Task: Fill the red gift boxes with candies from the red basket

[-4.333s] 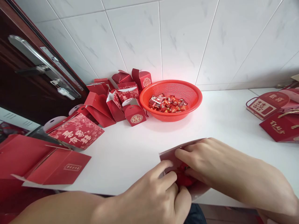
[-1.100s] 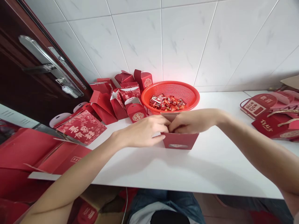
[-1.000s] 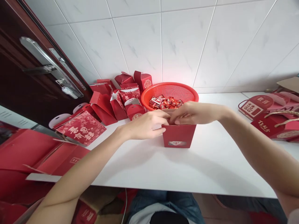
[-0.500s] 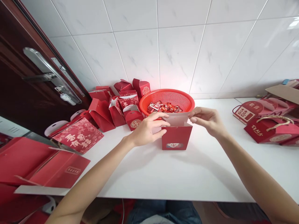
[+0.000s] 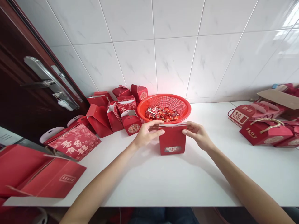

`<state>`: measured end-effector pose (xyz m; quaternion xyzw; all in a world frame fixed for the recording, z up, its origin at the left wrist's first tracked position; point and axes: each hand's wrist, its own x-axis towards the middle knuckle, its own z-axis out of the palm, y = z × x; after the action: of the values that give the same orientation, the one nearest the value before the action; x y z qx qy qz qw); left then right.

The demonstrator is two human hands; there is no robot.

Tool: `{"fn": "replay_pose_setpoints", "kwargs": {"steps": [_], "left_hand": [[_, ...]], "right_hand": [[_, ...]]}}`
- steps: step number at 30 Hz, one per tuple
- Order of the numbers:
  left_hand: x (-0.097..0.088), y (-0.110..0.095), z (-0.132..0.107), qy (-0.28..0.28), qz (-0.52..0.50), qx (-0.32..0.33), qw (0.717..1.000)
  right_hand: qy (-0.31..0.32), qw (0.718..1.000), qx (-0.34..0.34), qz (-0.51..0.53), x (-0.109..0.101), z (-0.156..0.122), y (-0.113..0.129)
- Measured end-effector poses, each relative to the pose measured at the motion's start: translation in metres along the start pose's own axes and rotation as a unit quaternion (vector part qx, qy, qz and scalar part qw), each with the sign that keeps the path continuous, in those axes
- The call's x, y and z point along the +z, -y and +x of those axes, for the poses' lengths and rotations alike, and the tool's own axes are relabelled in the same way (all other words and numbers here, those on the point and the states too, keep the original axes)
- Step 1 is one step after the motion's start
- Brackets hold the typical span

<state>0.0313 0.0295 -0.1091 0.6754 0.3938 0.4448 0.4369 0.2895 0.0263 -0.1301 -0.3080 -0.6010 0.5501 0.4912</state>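
A red paper gift box (image 5: 172, 138) with a small window near its base stands upright on the white table. My left hand (image 5: 148, 133) pinches its upper left edge, thumb on the front face and fingers behind. At the upper right edge, my right hand (image 5: 197, 133) grips the same way. The box's top edges are pressed close together between both hands. Just behind it sits a red plastic basket (image 5: 187, 107) holding many red-wrapped candies (image 5: 165, 114).
Several red gift boxes (image 5: 132, 124) crowd the left by the door (image 5: 14, 62). Larger red cartons (image 5: 51, 177) lie at the near left table edge. More boxes with rope handles (image 5: 266, 132) and an open cardboard carton (image 5: 280, 96) stand at the right. A tiled wall (image 5: 173, 62) rises behind.
The gift box's mouth was open and is now squeezed nearly flat. My right hand has come down and inward onto its edge, and my left hand now grips the opposite side. The view has shifted slightly.
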Motion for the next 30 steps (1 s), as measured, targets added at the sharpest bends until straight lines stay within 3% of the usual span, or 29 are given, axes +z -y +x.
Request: {"fn": "replay_pose_setpoints", "kwargs": {"steps": [10,20,30], "left_hand": [[0.006,-0.003,0.016,-0.033,0.008,0.034,0.999],[0.002,0.012,0.02,-0.067,0.066,0.076,0.993],[0.001,0.027,0.015,-0.089,0.062,0.129,0.986]], "right_hand": [[-0.085,0.996,-0.012,0.03,0.013,0.011,0.006],[-0.036,0.998,0.014,0.056,0.016,0.01,-0.006],[-0.067,0.997,-0.029,0.013,0.024,0.005,-0.018]]}}
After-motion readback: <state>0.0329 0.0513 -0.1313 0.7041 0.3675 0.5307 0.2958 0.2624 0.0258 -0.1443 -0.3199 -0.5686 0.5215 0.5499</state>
